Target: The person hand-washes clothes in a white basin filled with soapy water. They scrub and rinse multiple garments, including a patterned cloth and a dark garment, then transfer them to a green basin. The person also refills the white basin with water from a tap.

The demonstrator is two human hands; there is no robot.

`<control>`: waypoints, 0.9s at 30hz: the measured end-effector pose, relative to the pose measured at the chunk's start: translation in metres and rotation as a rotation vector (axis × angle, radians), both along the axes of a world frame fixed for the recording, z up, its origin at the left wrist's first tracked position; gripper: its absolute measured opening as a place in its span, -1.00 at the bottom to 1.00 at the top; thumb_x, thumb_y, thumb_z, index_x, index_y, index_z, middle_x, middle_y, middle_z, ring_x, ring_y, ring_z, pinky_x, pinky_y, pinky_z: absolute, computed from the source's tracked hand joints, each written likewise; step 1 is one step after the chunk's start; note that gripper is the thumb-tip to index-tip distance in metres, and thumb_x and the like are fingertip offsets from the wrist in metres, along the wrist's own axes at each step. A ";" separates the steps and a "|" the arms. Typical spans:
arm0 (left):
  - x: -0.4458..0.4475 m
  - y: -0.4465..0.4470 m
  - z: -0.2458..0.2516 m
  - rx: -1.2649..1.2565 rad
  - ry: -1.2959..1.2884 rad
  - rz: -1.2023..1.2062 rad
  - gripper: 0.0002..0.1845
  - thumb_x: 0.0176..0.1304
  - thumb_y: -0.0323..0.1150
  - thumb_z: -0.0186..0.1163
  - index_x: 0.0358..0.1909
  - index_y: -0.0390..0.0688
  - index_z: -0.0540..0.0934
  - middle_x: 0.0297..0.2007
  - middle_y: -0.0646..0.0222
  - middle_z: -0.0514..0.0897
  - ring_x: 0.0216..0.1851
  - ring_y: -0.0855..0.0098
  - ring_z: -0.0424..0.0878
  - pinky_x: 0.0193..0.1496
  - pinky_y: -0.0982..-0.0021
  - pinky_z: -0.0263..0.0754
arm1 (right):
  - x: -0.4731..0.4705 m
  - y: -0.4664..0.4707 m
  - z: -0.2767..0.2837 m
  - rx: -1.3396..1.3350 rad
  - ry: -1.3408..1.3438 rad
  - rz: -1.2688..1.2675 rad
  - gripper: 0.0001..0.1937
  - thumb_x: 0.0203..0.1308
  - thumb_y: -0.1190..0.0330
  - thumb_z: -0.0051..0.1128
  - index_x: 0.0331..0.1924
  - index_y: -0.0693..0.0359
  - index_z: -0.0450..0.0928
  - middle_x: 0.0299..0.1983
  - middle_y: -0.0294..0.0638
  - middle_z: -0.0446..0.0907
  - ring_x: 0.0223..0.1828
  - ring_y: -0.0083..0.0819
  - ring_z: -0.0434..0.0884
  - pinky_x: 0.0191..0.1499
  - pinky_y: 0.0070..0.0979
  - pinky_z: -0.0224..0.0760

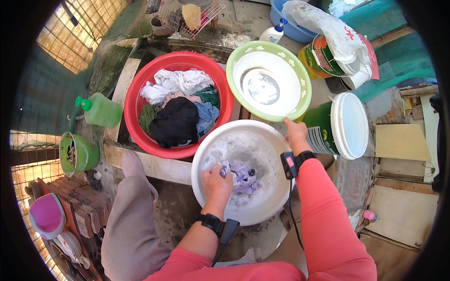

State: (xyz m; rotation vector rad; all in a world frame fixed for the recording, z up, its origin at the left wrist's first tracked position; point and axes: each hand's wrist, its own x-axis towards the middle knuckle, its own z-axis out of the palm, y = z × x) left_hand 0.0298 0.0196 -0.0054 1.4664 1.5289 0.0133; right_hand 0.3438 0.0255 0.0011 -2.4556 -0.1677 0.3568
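Observation:
My left hand is in the white plastic basin, with its fingers closed on a wet purple-and-white cloth. Suds float on the water around the cloth. At the lower edge of a green-rimmed basin, my right hand holds the rim; its fingers are partly hidden. That basin has a white inside and pale prints along its rim. To the left stands a red plastic tub heaped with clothes: a white garment, a black one, and blue and green pieces.
Green pump bottle and small green bucket stand at left, near stacked bricks. A large lidded bucket stands right of my right hand. Behind are a white pump bottle, a blue basin and a plastic bag.

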 end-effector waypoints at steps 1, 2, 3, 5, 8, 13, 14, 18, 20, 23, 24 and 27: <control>0.002 0.000 0.007 0.205 0.069 -0.034 -0.53 0.10 -0.23 0.26 0.07 -0.17 0.61 0.17 0.00 0.50 0.22 0.14 0.43 0.21 0.23 0.35 | 0.012 0.005 -0.004 0.203 0.340 -0.110 -0.67 0.23 0.23 0.23 0.00 0.18 0.50 -0.10 -0.11 0.62 -0.16 -0.34 0.62 -0.34 -0.41 0.46; 0.003 0.005 0.010 0.200 0.088 -0.167 -0.49 0.12 -0.19 0.26 0.14 -0.12 0.58 0.26 0.08 0.40 0.32 0.19 0.29 0.31 0.22 0.24 | 0.020 0.009 -0.007 0.423 0.666 -0.204 -0.68 0.25 0.24 0.22 0.01 0.15 0.48 -0.10 -0.16 0.60 -0.15 -0.40 0.60 -0.42 -0.48 0.44; 0.005 0.006 0.013 0.128 0.076 -0.231 -0.48 0.13 -0.19 0.25 0.15 -0.12 0.57 0.25 0.11 0.42 0.31 0.17 0.31 0.31 0.21 0.24 | 0.026 0.015 -0.009 0.493 0.736 -0.233 -0.71 0.26 0.25 0.20 -0.01 0.15 0.48 -0.16 -0.17 0.59 -0.26 -0.39 0.56 -0.44 -0.48 0.44; 0.007 0.008 0.014 0.044 0.050 -0.360 -0.47 0.14 -0.19 0.24 0.17 -0.11 0.55 0.23 0.15 0.45 0.28 0.15 0.34 0.31 0.19 0.25 | 0.030 0.026 -0.007 0.657 0.832 -0.337 -0.76 0.28 0.26 0.16 -0.07 0.15 0.48 -0.29 -0.20 0.58 -0.49 -0.36 0.50 -0.49 -0.49 0.44; 0.009 0.010 0.015 -0.065 0.086 -0.482 -0.44 0.15 -0.18 0.24 0.22 -0.10 0.51 0.24 0.20 0.46 0.29 0.15 0.34 0.33 0.21 0.23 | 0.034 0.041 0.012 0.716 0.987 -0.280 -0.83 0.23 0.41 0.08 -0.13 0.20 0.42 -0.38 -0.22 0.52 -0.54 -0.44 0.44 -0.56 -0.62 0.37; 0.018 0.019 0.050 -0.005 -0.119 -0.338 -0.36 0.18 -0.13 0.24 0.29 -0.14 0.42 0.09 0.14 0.60 0.10 0.13 0.55 0.20 0.25 0.39 | 0.008 0.023 0.071 0.774 1.114 -0.299 -0.86 0.14 0.49 0.02 -0.23 0.25 0.35 -0.43 -0.22 0.41 -0.57 -0.42 0.38 -0.57 -0.55 0.39; 0.019 0.023 0.064 -0.057 -0.204 -0.257 -0.32 0.19 -0.11 0.24 0.33 -0.15 0.38 0.07 0.15 0.62 0.07 0.16 0.58 0.17 0.26 0.41 | -0.004 0.013 0.085 0.758 1.085 -0.257 -0.82 0.12 0.49 0.03 -0.17 0.22 0.37 -0.39 -0.21 0.46 -0.55 -0.42 0.41 -0.58 -0.56 0.38; 0.012 0.038 0.134 -0.403 -0.737 0.173 -0.11 0.22 0.10 0.25 0.44 -0.16 0.15 0.11 0.16 0.58 0.03 0.28 0.56 0.07 0.17 0.43 | -0.064 -0.035 0.148 0.833 0.964 -0.026 -0.73 0.15 0.44 0.07 -0.05 0.23 0.42 -0.34 -0.21 0.57 -0.49 -0.41 0.54 -0.60 -0.54 0.37; -0.005 0.044 0.170 -0.667 -0.886 0.208 -0.02 0.17 0.23 0.24 0.43 -0.20 0.12 0.24 0.03 0.42 0.17 0.08 0.45 0.14 0.01 0.38 | -0.096 -0.057 0.176 0.804 0.883 0.010 -0.74 0.16 0.41 0.09 -0.08 0.31 0.48 -0.36 -0.17 0.60 -0.53 -0.39 0.55 -0.61 -0.52 0.40; -0.038 0.035 0.216 -0.795 -0.973 0.234 -0.13 0.27 0.18 0.14 0.40 -0.22 0.13 0.30 -0.03 0.32 0.26 -0.09 0.35 0.23 -0.13 0.30 | -0.145 -0.088 0.211 0.840 0.914 0.117 -0.72 0.17 0.39 0.11 -0.06 0.33 0.49 -0.33 -0.13 0.62 -0.52 -0.35 0.58 -0.59 -0.46 0.47; -0.051 0.028 0.228 -0.787 -0.985 0.254 -0.18 0.32 0.13 0.11 0.40 -0.21 0.14 0.29 -0.04 0.34 0.25 -0.09 0.37 0.23 -0.15 0.30 | -0.160 -0.095 0.221 0.839 0.931 0.142 -0.74 0.19 0.38 0.10 -0.06 0.28 0.50 -0.33 -0.18 0.63 -0.50 -0.40 0.58 -0.58 -0.51 0.43; -0.084 0.014 0.254 -0.754 -1.014 0.370 -0.48 0.42 -0.22 -0.03 0.32 -0.23 0.21 0.22 -0.06 0.41 0.16 -0.04 0.49 0.21 -0.12 0.39 | -0.200 -0.115 0.247 0.800 0.987 0.229 -0.77 0.23 0.33 0.11 -0.06 0.20 0.50 -0.29 -0.21 0.63 -0.42 -0.43 0.59 -0.49 -0.50 0.45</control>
